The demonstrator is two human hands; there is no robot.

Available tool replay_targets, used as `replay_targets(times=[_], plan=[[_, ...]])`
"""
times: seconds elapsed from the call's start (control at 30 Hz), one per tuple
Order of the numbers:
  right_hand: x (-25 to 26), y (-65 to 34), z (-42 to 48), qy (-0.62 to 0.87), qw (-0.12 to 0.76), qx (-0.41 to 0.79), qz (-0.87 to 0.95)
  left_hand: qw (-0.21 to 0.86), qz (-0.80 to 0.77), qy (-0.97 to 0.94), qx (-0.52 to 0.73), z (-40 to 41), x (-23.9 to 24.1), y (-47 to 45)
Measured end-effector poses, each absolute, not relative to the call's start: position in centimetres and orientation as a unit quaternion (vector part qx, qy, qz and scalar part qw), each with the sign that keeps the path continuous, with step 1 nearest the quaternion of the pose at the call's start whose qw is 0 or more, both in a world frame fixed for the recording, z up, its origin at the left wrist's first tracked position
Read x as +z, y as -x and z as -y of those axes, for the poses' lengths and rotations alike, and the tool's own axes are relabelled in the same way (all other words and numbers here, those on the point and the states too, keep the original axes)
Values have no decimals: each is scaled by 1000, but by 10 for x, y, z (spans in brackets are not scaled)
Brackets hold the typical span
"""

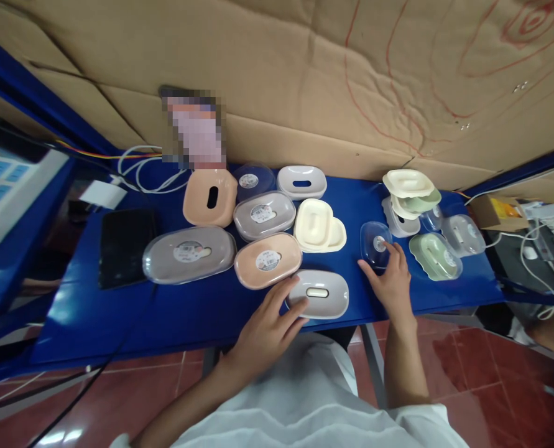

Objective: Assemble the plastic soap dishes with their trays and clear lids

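My left hand (pixel 270 320) reaches over the near edge of the table, with its fingers round the left end of a grey oval soap box (pixel 332 295) that has a pale piece in its middle slot. To the right, my right hand (pixel 392 280) has its thumb and fingers about the near side of a clear lid (pixel 373 239) bearing a round label. Just beyond my left hand lies a peach soap box (pixel 267 261) with a label under its clear cover. A cream two-part tray (pixel 316 224) rests between the boxes and the lid.
More grey soap boxes (pixel 190 254) and a peach base (pixel 210 198) sit at left. At right stand stacked cream trays (pixel 408 184) and a green covered box (pixel 436 256). A black flat object (pixel 127 247) and white cables (pixel 148 177) lie far left. Cardboard (pixel 281 81) walls the back.
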State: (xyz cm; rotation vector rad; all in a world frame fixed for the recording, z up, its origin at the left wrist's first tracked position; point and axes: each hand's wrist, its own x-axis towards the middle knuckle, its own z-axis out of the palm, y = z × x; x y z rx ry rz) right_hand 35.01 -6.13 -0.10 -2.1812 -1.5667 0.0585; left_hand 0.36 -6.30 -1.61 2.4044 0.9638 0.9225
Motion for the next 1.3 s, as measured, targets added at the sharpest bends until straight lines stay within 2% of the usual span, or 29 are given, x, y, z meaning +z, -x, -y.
replay_targets(times=[0.07, 0.13, 0.33, 0.43, 0.53, 0.73, 1.03, 1.3], plan=[[-4, -343, 56, 805, 233, 0, 545, 201, -346, -854, 333, 62, -16, -4], [-2, -347, 59, 784, 249, 34, 568, 205, -348, -850, 338, 62, -16, -4], [19, -361, 109, 624, 343, 324, 623, 233, -382, -835, 320, 65, -17, -3], [24, -335, 118, 544, 317, 374, 681, 258, -394, -821, 325, 65, -21, -3], [21, -299, 110, 503, 261, 336, 753, 266, -391, -816, 331, 64, -24, -3], [9, -270, 98, 461, 257, 158, 834, 283, -398, -808, 329, 65, -24, -3], [12, -282, 99, 368, 163, 67, 913, 326, -391, -804, 307, 64, -22, 2], [7, -281, 93, 355, 153, 13, 922, 364, -385, -787, 316, 62, -20, 3]])
